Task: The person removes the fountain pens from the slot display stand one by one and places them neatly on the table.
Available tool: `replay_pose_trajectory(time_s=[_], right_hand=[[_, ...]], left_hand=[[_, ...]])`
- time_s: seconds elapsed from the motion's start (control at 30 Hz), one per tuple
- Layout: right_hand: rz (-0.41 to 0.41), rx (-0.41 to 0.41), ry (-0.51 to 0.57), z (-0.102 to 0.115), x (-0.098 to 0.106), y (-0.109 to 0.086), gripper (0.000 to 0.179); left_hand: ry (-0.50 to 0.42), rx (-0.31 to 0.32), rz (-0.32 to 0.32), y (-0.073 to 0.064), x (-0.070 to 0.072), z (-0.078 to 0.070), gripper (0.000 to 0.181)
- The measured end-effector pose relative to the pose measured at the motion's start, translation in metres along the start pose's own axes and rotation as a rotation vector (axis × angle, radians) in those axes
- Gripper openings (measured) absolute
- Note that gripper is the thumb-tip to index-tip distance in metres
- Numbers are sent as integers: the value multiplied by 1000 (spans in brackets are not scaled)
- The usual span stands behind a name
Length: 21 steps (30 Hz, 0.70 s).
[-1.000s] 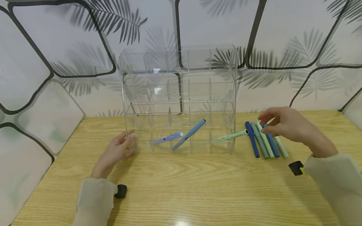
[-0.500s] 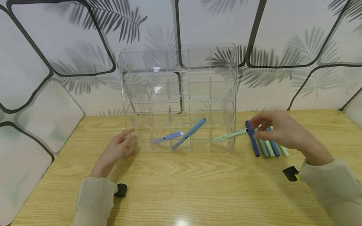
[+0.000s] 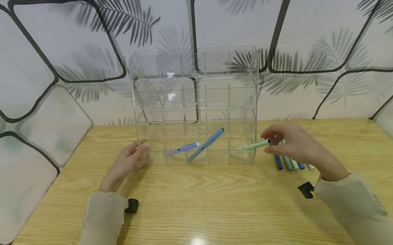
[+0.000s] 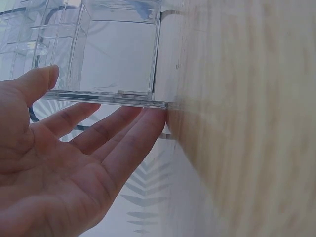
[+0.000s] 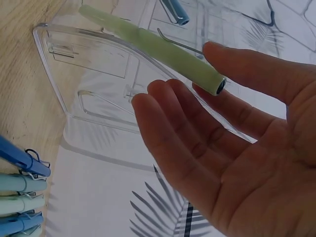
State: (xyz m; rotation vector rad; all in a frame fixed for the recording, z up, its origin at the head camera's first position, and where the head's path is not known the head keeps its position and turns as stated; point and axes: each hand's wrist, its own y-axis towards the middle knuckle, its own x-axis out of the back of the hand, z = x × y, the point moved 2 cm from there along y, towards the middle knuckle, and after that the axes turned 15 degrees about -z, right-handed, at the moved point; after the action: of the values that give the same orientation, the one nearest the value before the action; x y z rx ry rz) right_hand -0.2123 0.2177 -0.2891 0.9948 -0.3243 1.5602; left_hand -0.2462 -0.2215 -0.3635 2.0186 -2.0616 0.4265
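A clear acrylic tiered rack (image 3: pixel 194 103) stands on the table against the backdrop. My left hand (image 3: pixel 124 165) holds its lower left side, with the thumb (image 4: pixel 39 81) inside the side panel and the fingers beneath it in the left wrist view. A light green pen (image 3: pixel 252 146) lies tilted in the rack's bottom row, its capped end sticking out to the right. My right hand (image 3: pixel 298 146) is around that end, thumb and forefinger on either side; contact is unclear. A lilac pen (image 3: pixel 183 148) and a blue pen (image 3: pixel 205 144) lean in the same row.
Right of the rack, partly under my right hand, several blue and green pens lie side by side, among them a dark blue pen (image 3: pixel 278 162). The wooden table (image 3: pixel 211 200) meets a leaf-patterned backdrop (image 3: pixel 236 20) behind.
My right hand has moved left, from above the row of loose pens to the end of the light green pen. The left hand and the rack have stayed in place.
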Motion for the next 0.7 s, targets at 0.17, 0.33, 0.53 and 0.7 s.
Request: replay_pose_trajectory(time_s=[0.17, 0.33, 0.53, 0.7], right_hand=[[8, -2, 6, 1, -6, 2, 28], [24, -15, 60, 1, -15, 4, 25], [14, -53, 89, 1, -25, 6, 22], [-21, -51, 40, 1, -28, 7, 16]], left_hand=[[1, -5, 2, 1, 0, 0, 65], [8, 2, 1, 0, 1, 0, 65], [5, -2, -5, 0, 0, 0, 66], [7, -4, -3, 0, 0, 0, 67]])
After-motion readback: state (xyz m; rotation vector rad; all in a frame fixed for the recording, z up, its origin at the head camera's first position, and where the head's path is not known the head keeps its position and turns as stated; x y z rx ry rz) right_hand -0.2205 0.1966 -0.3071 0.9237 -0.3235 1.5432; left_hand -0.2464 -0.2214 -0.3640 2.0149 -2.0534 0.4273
